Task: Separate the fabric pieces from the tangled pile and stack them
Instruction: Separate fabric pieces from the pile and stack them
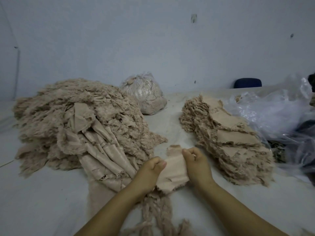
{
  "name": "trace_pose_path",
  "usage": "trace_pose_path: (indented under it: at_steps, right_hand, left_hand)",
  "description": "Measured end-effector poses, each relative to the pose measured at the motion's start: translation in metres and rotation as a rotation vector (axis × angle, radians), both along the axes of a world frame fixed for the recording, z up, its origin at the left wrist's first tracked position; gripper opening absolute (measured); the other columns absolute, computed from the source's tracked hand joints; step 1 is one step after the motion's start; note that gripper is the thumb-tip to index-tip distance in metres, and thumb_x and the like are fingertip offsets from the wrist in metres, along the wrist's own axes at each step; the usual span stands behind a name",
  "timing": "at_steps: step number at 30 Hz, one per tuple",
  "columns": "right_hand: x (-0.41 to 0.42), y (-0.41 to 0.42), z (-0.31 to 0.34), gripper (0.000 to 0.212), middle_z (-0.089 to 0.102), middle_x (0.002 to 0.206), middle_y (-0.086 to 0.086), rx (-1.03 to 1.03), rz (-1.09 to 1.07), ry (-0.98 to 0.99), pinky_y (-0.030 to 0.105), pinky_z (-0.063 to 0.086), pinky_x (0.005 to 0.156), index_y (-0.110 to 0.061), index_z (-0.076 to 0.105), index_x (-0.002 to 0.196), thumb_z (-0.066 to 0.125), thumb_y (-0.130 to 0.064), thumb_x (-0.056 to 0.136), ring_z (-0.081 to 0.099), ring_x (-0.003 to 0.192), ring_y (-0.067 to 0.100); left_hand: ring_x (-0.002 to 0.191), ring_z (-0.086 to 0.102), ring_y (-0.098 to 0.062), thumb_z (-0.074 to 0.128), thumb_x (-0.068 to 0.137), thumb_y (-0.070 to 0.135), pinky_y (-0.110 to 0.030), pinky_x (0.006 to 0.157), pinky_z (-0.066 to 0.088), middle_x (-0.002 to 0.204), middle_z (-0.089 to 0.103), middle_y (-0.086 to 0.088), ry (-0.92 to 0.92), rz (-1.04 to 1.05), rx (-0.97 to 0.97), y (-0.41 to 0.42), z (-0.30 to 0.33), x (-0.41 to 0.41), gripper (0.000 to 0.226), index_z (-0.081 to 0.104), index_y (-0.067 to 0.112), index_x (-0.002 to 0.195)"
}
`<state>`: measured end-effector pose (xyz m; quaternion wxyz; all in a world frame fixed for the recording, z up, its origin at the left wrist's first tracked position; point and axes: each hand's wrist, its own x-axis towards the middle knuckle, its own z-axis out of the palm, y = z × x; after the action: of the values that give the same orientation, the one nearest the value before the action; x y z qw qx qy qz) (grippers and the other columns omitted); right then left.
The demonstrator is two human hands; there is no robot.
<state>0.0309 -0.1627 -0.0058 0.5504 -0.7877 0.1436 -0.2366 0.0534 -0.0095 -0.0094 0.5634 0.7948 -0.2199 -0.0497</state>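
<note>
So both hands are working one beige fabric piece point(172, 169) right in the near middle of the pale surface point(42, 193). The left hand point(150, 171) is pinching the left edge of it, thumb curled over the cloth, and the right hand point(197, 162) is gripping the right edge with fingers curled in tight. The piece is stretching flat-ish between them, its frayed bottom edge hanging down near the wrists, and a small flap is sticking up at its far end.

The tangled pile point(76, 123) is sitting to the left, a big fluffy beige heap with long ribbed strips spilling out of it toward the near side, running right up beside the left forearm. Some shaggy strands point(158, 212) are trailing on the surface between the two forearms.

The stack point(228, 142) of separated pieces is lying to the right, a long layered row running from far to near, just beside the right hand but not touching it as far as I can tell.

Farther back, a clear bag point(144, 92) stuffed with more beige scraps is sitting between the pile and the stack. Crinkly clear plastic sheeting point(276, 113) is bunching up on the far right behind the stack, with dark stuff under it that I can't make out. A dark blue chair back point(248, 83) is peeking over the far edge against the pale wall point(153, 40).
</note>
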Motion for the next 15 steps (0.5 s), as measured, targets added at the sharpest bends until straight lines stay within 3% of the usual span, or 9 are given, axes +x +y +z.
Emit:
trace_pose_path:
  at_steps: [4, 9, 15]
  right_hand:
    - [0.007, 0.001, 0.006, 0.026, 0.051, 0.067, -0.004, -0.008, -0.065, -0.070, 0.032, 0.035, 0.065, -0.015, 0.049, 0.071, 0.054, -0.024, 0.095, 0.048, 0.067, 0.015]
    - [0.016, -0.001, 0.011, 0.027, 0.053, 0.064, -0.007, -0.003, -0.087, -0.116, 0.029, 0.036, 0.060, -0.021, 0.050, 0.068, 0.056, -0.026, 0.094, 0.047, 0.061, 0.005]
    - [0.023, -0.003, 0.014, 0.028, 0.052, 0.063, -0.002, 0.081, -0.112, -0.142, 0.033, 0.038, 0.064, -0.017, 0.051, 0.069, 0.054, -0.025, 0.095, 0.047, 0.062, 0.014]
  left_hand:
    - [0.056, 0.035, -0.009, 0.048, 0.097, 0.019, -0.021, 0.051, 0.027, 0.061, 0.039, 0.001, -0.037, 0.070, -0.051, -0.001, 0.004, 0.000, 0.028, 0.047, 0.008, 0.072]
    - [0.044, 0.034, -0.001, 0.050, 0.096, 0.021, -0.016, 0.044, 0.029, 0.048, 0.040, 0.013, -0.001, 0.135, -0.157, 0.002, 0.004, 0.001, 0.032, 0.050, 0.015, 0.065]
    - [0.033, 0.024, -0.008, 0.048, 0.096, 0.032, -0.015, 0.036, 0.018, 0.043, 0.033, 0.002, 0.195, 0.133, -0.265, 0.008, 0.000, 0.006, 0.032, 0.052, 0.010, 0.073]
